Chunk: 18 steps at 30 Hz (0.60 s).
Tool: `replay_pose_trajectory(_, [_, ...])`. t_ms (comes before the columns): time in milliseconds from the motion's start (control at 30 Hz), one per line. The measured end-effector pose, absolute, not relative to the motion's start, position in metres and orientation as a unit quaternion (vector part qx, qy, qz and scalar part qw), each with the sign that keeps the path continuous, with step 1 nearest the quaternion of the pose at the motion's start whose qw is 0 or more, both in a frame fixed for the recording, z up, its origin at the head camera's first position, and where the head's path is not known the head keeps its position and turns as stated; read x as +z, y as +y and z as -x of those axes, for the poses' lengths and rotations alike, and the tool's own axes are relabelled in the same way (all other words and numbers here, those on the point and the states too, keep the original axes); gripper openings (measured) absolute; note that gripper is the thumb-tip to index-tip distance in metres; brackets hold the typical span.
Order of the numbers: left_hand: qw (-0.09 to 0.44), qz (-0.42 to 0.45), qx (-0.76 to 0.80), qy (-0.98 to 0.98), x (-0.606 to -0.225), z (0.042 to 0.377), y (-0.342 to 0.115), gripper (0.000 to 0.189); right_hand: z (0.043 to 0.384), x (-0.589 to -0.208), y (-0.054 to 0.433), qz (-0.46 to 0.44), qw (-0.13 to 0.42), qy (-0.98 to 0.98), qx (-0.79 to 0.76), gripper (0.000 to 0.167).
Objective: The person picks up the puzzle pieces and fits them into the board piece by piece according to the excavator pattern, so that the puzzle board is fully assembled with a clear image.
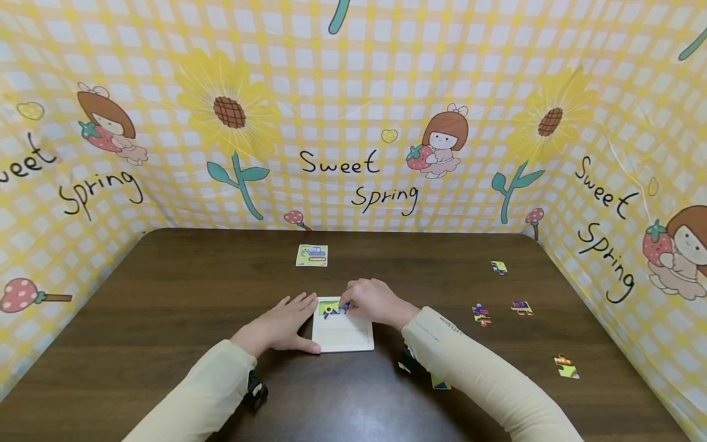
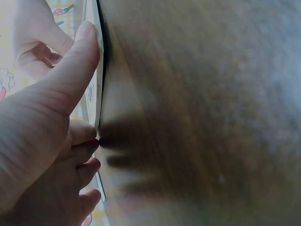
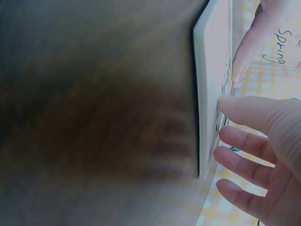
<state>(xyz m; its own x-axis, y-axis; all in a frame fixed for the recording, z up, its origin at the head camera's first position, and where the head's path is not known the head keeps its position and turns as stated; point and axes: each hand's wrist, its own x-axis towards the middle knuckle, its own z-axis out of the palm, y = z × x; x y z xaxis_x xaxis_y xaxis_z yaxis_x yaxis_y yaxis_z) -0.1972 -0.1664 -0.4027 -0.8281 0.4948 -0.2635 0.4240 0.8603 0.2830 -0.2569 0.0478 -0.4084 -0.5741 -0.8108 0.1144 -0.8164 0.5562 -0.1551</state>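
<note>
A shallow white puzzle tray (image 1: 343, 336) lies on the table in front of me. My left hand (image 1: 282, 324) rests along its left side with fingers straight, the thumb near the front-left corner. Inside the tray, at the back left, lies a yellow-green and blue puzzle piece (image 1: 327, 309). My right hand (image 1: 377, 301) reaches over the tray's back right; its thumb and fingertips pinch another small blue puzzle piece (image 1: 345, 307), mostly covered by the fingers. In the right wrist view the thumb (image 3: 244, 109) meets the tray's surface, and the other fingers are bent beside it.
A picture card (image 1: 312, 255) showing a blue vehicle lies behind the tray. Several loose puzzle pieces are spread at the right, among them a purple one (image 1: 521, 307) and a yellow-orange one (image 1: 566, 366). Another piece (image 1: 440, 383) is partly under the right forearm. Patterned cloth surrounds the table.
</note>
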Motion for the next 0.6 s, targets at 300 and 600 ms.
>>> replay_pose_trajectory(300, [0.165, -0.242, 0.106, 0.950, -0.403, 0.196, -0.167, 0.098, 0.261, -0.405, 0.057, -0.455, -0.011, -0.880, 0.136, 0.016])
replay_pose_trajectory(600, [0.160, -0.243, 0.108, 0.951, -0.403, 0.196, -0.167, 0.097, 0.279, -0.396, 0.113, -0.354, -0.017, -0.913, 0.203, 0.025])
